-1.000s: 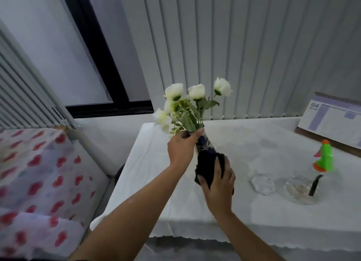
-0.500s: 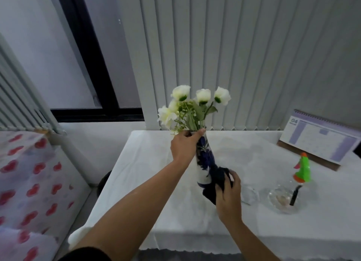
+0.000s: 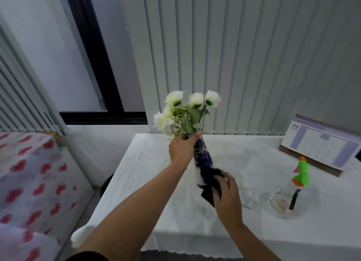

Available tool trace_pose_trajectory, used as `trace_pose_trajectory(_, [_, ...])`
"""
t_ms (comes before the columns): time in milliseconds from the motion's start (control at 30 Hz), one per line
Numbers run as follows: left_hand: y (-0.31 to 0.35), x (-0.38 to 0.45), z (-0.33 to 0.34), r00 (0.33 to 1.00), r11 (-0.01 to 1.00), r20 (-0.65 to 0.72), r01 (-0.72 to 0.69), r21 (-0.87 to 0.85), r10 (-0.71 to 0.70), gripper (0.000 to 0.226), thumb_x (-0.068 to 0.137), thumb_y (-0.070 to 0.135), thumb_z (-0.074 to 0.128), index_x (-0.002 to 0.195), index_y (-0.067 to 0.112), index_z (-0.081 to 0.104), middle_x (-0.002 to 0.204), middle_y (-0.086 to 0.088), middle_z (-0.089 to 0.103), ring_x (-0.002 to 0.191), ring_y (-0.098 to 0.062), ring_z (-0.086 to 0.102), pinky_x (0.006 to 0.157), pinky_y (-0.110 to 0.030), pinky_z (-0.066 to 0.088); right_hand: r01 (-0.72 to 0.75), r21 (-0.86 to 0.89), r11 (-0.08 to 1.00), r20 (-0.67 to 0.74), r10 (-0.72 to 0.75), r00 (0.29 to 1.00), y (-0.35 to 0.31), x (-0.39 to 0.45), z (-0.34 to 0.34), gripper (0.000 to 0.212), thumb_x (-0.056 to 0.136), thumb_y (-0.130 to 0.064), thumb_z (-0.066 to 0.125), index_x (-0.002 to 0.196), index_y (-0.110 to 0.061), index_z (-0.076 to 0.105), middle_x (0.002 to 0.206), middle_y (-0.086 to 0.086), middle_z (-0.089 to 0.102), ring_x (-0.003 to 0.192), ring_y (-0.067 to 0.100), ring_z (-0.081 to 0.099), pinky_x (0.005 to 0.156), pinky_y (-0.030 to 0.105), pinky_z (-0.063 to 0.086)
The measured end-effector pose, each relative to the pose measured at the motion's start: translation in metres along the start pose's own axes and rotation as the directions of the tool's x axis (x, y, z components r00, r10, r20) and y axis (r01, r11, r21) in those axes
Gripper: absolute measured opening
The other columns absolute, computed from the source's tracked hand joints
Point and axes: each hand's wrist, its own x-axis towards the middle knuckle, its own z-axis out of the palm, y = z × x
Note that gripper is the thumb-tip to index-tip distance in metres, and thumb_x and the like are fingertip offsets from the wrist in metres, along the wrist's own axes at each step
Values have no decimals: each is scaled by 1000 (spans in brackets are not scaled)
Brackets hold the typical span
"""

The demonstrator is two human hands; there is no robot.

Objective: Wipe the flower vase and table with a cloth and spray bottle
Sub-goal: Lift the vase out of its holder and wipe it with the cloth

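Observation:
A white vase with a dark blue pattern (image 3: 202,155) holds white flowers (image 3: 192,102) and is tilted above the table (image 3: 156,182), which has a white cloth over it. My left hand (image 3: 182,148) grips the vase at its neck. My right hand (image 3: 226,194) presses a dark cloth (image 3: 210,179) against the lower part of the vase; the vase's base is hidden behind cloth and hand. A spray bottle with a green and orange head (image 3: 301,173) and a clear round body stands at the right of the table.
A small clear glass dish (image 3: 249,199) lies just right of my right hand. A desk calendar (image 3: 320,145) leans at the back right. Vertical blinds hang behind the table. A surface with a red heart print (image 3: 29,182) fills the left.
My right hand has slid the cloth down from the vase's middle to its lower part, uncovering the blue pattern. My left hand keeps its grip on the neck. The view has shifted.

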Motion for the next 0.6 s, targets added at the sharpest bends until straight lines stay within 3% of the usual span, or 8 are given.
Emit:
trace_pose_trajectory(133, [2, -3, 2, 999, 998, 4, -35, 51, 35, 55, 68, 71, 66, 90, 22, 74, 89, 3, 75, 86, -20, 67, 81, -37, 55, 231, -232, 945, 162, -197, 967, -2, -14, 4, 49, 55, 2, 85, 100, -14, 74, 113, 15, 66, 91, 32, 67, 75, 40, 58])
trace_pose_trajectory(267, [0, -12, 4, 999, 997, 17, -41, 68, 40, 51, 70, 70, 66, 84, 21, 73, 83, 4, 73, 82, -19, 67, 76, -36, 55, 373, -272, 887, 205, -325, 923, -24, 6, 7, 40, 57, -7, 86, 94, -18, 76, 105, 11, 69, 83, 29, 67, 68, 36, 57])
trace_pose_trajectory(300, [0, -13, 4, 999, 997, 21, -45, 69, 43, 50, 71, 69, 66, 83, 21, 73, 81, 4, 73, 81, -19, 67, 76, -36, 55, 318, -193, 928, 188, -283, 940, -28, 13, 4, 36, 63, -9, 83, 97, -18, 74, 106, 5, 67, 84, 26, 64, 71, 34, 55])
trace_pose_trajectory(367, [0, -15, 4, 998, 996, 34, -55, 70, 53, 49, 72, 68, 66, 82, 20, 73, 81, 4, 73, 80, -19, 67, 77, -38, 56, 97, 47, 994, 121, -102, 987, -33, 30, -4, 23, 78, -15, 71, 100, -20, 68, 104, -22, 55, 88, 9, 56, 76, 18, 48])
trace_pose_trajectory(433, [1, -17, 5, 997, 996, 45, -58, 65, 55, 49, 72, 66, 67, 83, 19, 73, 82, 3, 74, 81, -19, 67, 79, -39, 56, -85, 227, 970, 22, 82, 996, -29, 42, -12, 19, 83, -15, 64, 102, -19, 65, 100, -34, 46, 86, -2, 54, 73, 4, 41])
trace_pose_trajectory(467, [1, -18, 5, 997, 997, 50, -55, 60, 52, 49, 72, 66, 67, 84, 19, 73, 82, 3, 74, 81, -19, 67, 78, -38, 55, -125, 222, 967, -18, 132, 991, -26, 45, -17, 23, 85, -12, 62, 107, -16, 66, 103, -32, 42, 88, 0, 55, 76, 5, 42])
trace_pose_trajectory(533, [4, -19, 7, 998, 999, 56, -36, 37, 33, 50, 71, 68, 67, 86, 20, 74, 84, 4, 74, 81, -18, 66, 75, -35, 54, -122, 132, 984, -100, 136, 986, -14, 41, -23, 31, 87, -9, 61, 117, -15, 66, 114, -12, 42, 93, 14, 56, 85, 26, 51])
trace_pose_trajectory(600, [6, -19, 9, 998, 1000, 57, -8, 25, 7, 51, 70, 70, 66, 86, 23, 73, 84, 6, 73, 81, -17, 65, 72, -33, 51, -112, 54, 992, -99, 117, 988, -7, 26, -24, 37, 89, -12, 60, 126, -15, 61, 121, 3, 46, 99, 22, 55, 91, 35, 52])
